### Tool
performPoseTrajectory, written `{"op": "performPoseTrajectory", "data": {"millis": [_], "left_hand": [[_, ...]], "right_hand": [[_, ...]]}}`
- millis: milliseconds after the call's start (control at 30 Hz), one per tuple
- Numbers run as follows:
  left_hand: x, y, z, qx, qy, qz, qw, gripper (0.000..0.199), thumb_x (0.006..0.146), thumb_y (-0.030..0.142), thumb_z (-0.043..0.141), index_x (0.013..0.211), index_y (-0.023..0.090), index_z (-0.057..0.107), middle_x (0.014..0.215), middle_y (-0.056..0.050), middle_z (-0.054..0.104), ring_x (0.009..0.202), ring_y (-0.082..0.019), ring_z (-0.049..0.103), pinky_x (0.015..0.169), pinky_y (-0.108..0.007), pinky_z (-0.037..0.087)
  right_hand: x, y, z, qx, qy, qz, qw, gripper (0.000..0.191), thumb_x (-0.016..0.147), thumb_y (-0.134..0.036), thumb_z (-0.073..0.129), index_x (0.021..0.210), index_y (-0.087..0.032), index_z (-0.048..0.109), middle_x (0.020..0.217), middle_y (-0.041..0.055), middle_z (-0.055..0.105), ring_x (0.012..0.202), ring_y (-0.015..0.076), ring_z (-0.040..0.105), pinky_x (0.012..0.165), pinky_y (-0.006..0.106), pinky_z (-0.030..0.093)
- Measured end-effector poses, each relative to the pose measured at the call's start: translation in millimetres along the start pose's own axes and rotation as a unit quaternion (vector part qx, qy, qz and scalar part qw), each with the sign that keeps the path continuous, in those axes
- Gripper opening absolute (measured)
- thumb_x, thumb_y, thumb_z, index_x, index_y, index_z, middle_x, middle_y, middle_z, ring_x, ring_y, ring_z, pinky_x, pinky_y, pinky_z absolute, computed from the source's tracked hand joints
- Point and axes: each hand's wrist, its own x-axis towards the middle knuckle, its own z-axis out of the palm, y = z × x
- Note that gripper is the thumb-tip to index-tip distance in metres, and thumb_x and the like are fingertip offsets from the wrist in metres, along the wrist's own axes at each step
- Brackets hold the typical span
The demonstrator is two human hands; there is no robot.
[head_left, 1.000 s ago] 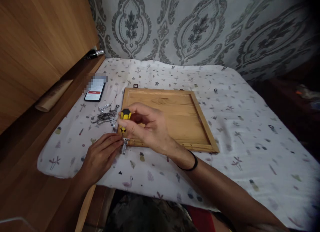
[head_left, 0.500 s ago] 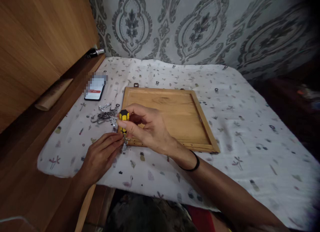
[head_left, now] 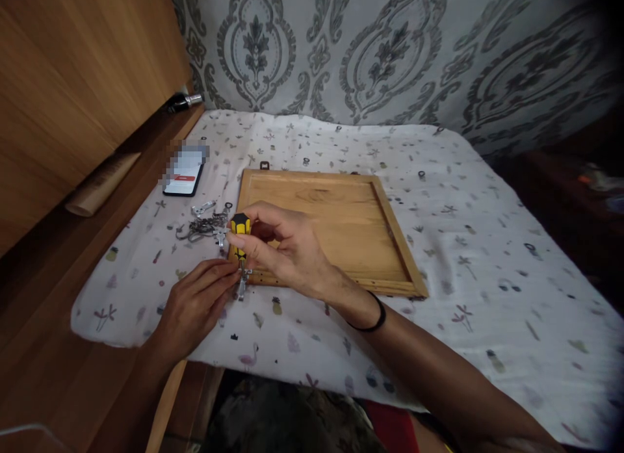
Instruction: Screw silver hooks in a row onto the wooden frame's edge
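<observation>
My right hand (head_left: 287, 248) is closed around the yellow-and-black handle of a screwdriver (head_left: 240, 227), which stands upright with its shaft pointing down. Its tip meets a small silver metal latch (head_left: 242, 289) at the near left corner of a wooden frame (head_left: 336, 283). My left hand (head_left: 202, 303) rests beside that corner, fingers pressed together, their tips against the screwdriver's lower end and the latch. What the fingertips pinch is hidden. Left of the frame lies a pile of dark metal hooks (head_left: 202, 227) with more silver latches (head_left: 203, 208) around it.
A phone (head_left: 181, 179) lies at the left on the white printed cloth (head_left: 468, 245). Beyond the cloth's left edge are a rolled paper tube (head_left: 102, 183) and a dark object with a silver end (head_left: 184, 102). A brown metal piece (head_left: 264, 165) sits at the frame's far edge.
Almost nothing differs. The whole view has shifted very slightly, and both hands keep the same place at the frame's corner with the screwdriver upright.
</observation>
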Motion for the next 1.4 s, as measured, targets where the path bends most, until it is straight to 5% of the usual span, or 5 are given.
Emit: {"op": "performPoseTrajectory", "data": {"millis": [233, 533, 767, 1000, 1400], "left_hand": [[0.5, 1.1, 0.5, 0.022, 0.006, 0.002, 1.0, 0.023, 0.099, 0.009, 0.059, 0.117, 0.016, 0.072, 0.113, -0.009, 0.078, 0.11, -0.023, 0.07, 0.096, -0.037, 0.063], [1.4, 0.3, 0.7, 0.008, 0.003, 0.003, 1.0, 0.023, 0.098, 0.008, 0.06, 0.115, 0.017, 0.072, 0.11, -0.008, 0.078, 0.108, -0.022, 0.07, 0.093, -0.035, 0.063], [0.2, 0.2, 0.4, 0.023, 0.004, 0.004, 1.0, 0.025, 0.099, 0.008, 0.059, 0.118, 0.017, 0.071, 0.113, -0.009, 0.078, 0.111, -0.023, 0.07, 0.095, -0.037, 0.063], [-0.3, -0.9, 0.6, 0.009, -0.002, -0.008, 1.0, 0.026, 0.098, 0.008, 0.06, 0.117, 0.019, 0.073, 0.111, -0.007, 0.078, 0.11, -0.023, 0.071, 0.093, -0.038, 0.064], [4.3, 3.4, -2.0, 0.034, 0.0, -0.002, 0.999, 0.022, 0.1, 0.008, 0.057, 0.113, 0.017, 0.072, 0.108, -0.008, 0.078, 0.104, -0.022, 0.072, 0.09, -0.035, 0.064]], "right_hand": [[-3.2, -1.3, 0.9, 0.005, -0.02, 0.034, 0.999, 0.046, 0.086, -0.054, 0.08, 0.08, -0.022, 0.048, 0.062, -0.0094, 0.045, 0.053, 0.0063, 0.042, 0.048, 0.02, 0.031], [0.4, -13.7, -14.9, 0.026, -0.136, 0.01, 0.99, 0.017, 0.101, -0.031, 0.064, 0.112, -0.018, 0.065, 0.098, 0.0008, 0.065, 0.07, 0.0072, 0.058, 0.059, 0.019, 0.048], [-1.4, -10.8, -8.1, -0.011, -0.061, -0.004, 0.998, 0.033, 0.095, -0.047, 0.072, 0.087, -0.019, 0.057, 0.079, -0.0033, 0.058, 0.067, 0.0086, 0.053, 0.057, 0.02, 0.045], [0.4, -13.8, -15.7, -0.013, -0.124, -0.006, 0.992, 0.028, 0.102, -0.042, 0.063, 0.113, -0.017, 0.067, 0.09, 0.0, 0.065, 0.072, 0.0091, 0.058, 0.062, 0.021, 0.049], [0.8, -18.9, -14.6, -0.029, -0.127, 0.011, 0.991, 0.025, 0.096, -0.043, 0.07, 0.098, -0.018, 0.065, 0.084, -0.0016, 0.062, 0.073, 0.0102, 0.054, 0.061, 0.021, 0.044]]}}
